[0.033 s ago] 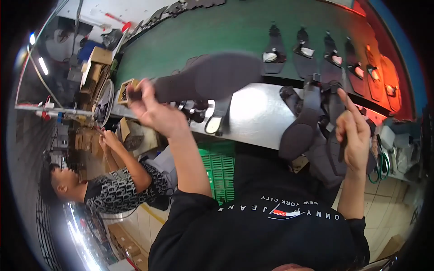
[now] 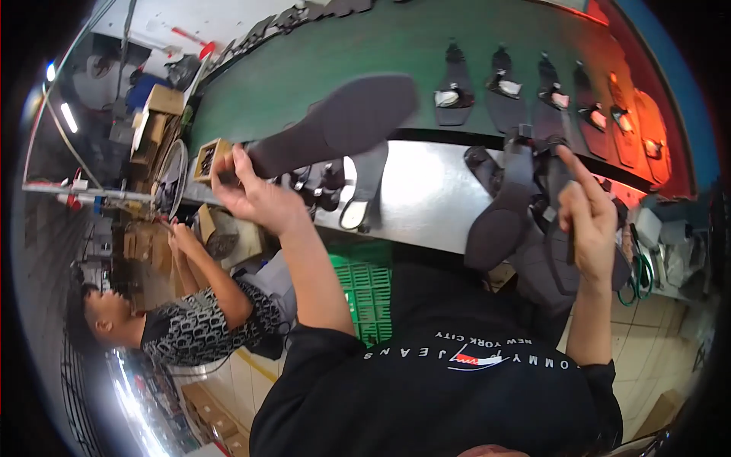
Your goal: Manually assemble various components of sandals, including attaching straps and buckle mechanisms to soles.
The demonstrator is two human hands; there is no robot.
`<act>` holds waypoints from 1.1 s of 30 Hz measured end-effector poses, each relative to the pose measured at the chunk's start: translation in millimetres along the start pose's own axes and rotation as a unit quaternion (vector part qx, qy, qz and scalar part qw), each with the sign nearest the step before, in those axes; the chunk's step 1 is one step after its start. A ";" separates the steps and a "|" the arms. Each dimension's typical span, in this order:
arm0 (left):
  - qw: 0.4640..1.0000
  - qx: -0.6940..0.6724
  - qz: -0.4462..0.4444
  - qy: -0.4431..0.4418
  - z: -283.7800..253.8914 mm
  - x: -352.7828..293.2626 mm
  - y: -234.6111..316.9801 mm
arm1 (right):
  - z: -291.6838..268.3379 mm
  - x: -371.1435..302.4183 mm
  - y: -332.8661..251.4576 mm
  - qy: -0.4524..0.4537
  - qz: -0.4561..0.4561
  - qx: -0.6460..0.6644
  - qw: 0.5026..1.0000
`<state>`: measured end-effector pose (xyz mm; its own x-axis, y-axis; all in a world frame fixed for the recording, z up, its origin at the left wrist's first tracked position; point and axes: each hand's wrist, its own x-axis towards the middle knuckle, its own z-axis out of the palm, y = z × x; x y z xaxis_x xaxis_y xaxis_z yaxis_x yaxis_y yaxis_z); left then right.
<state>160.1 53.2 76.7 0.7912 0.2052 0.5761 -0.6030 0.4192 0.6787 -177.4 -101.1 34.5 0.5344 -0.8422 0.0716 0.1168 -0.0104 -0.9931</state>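
Observation:
Closed round the narrow end of a dark sandal (image 2: pixel 350 118), my left hand (image 2: pixel 259 202) holds it raised at the near edge of the green belt. The broad, smooth sole faces up and points to the right. My right hand (image 2: pixel 590 217) is beside a heap of dark sandals (image 2: pixel 499 228) on the right. Its index finger stretches toward a strap, and the other fingers curl in. Whatever those curled fingers may hold is hidden. Below the raised sandal, more sandals (image 2: pixel 354 202) with straps lie on the metal ledge (image 2: pixel 426 190).
A row of sandals with pale wads (image 2: pixel 502 87) lies on the green belt (image 2: pixel 304 76), under red light at the right. A small box (image 2: pixel 209 160) stands by my left hand. Green-handled scissors (image 2: pixel 638 278) hang at right. A green crate (image 2: pixel 365 293) is below. A co-worker (image 2: pixel 205 312) is at left.
The raised sandal has tilted, its broad end rising slightly and shifting left. My left hand has come down a little. The right hand stays by the heap.

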 end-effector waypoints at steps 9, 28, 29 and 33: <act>0.831 0.462 0.102 -0.294 -109.7 -67.5 -58.1 | 8.3 62.2 14.9 0.002 -0.077 -0.394 0.916; 0.583 -0.052 -0.503 -0.636 3.7 -169.5 18.5 | 37.6 3.2 46.4 -0.128 0.176 0.006 0.976; 0.580 -0.050 -0.507 -0.635 1.5 -169.8 20.9 | 36.4 -1.7 47.9 -0.139 0.226 0.031 0.964; 0.524 -0.046 -0.646 -0.553 -13.2 -170.8 23.2 | 23.3 -15.1 44.1 -0.055 0.135 0.100 0.984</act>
<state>12.3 39.5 -12.0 -0.0410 -0.9197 -0.3906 0.4111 -0.3718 0.8323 -160.8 -76.3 -8.2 0.6542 -0.7366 -0.1716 0.1147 0.3209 -0.9401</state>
